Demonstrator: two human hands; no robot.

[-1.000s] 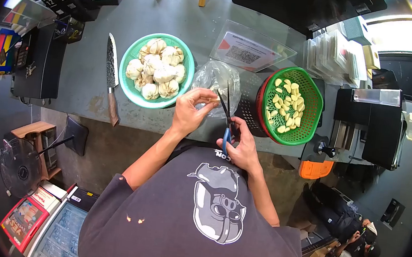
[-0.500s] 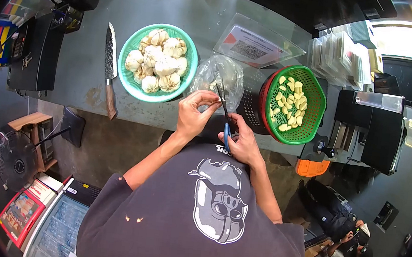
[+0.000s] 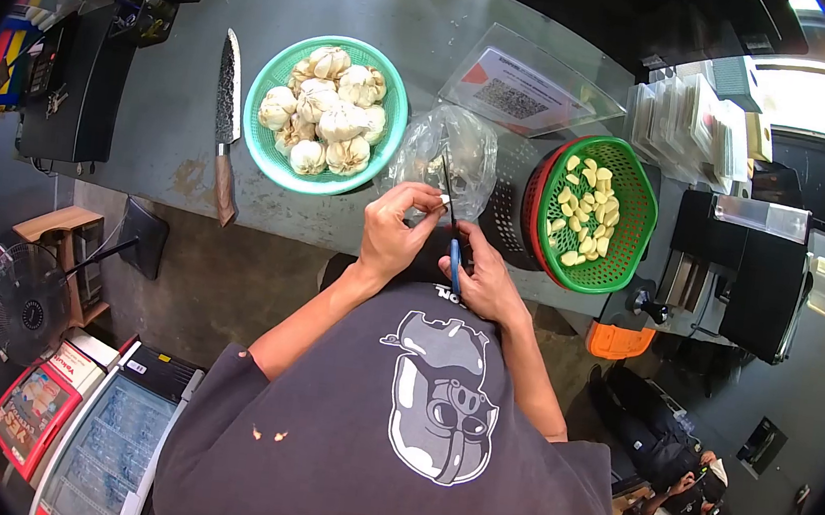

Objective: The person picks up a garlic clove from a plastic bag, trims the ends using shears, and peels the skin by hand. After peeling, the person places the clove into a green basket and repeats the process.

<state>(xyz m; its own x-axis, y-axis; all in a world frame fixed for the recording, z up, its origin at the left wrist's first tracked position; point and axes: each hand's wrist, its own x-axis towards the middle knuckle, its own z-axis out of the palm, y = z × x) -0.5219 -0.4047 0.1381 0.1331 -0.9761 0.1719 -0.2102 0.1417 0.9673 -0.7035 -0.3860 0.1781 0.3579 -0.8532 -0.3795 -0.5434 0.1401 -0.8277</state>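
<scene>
My left hand (image 3: 395,231) pinches a small white garlic clove (image 3: 444,199) between thumb and fingertips. In my right hand (image 3: 485,280) is a pair of scissors (image 3: 455,260) with blue handles; the dark blades point away from me, right beside the clove. Just beyond my hands lies a crumpled clear plastic bag (image 3: 464,147) with small scraps in it. Whole garlic bulbs (image 3: 341,121) fill a light green basket (image 3: 253,135) to the left. Peeled cloves (image 3: 588,211) lie in a green basket (image 3: 640,221) on the right, nested over a red one (image 3: 534,205).
A large knife (image 3: 226,127) lies left of the bulbs, its wooden handle reaching the table edge. A clear sign stand (image 3: 515,92) is behind the bag. Plastic containers (image 3: 687,131) stand at the back right. Another person (image 3: 685,487) is at lower right.
The view has shifted slightly. The scissor blades look closer together than before, near the clove. Both hands keep their hold.
</scene>
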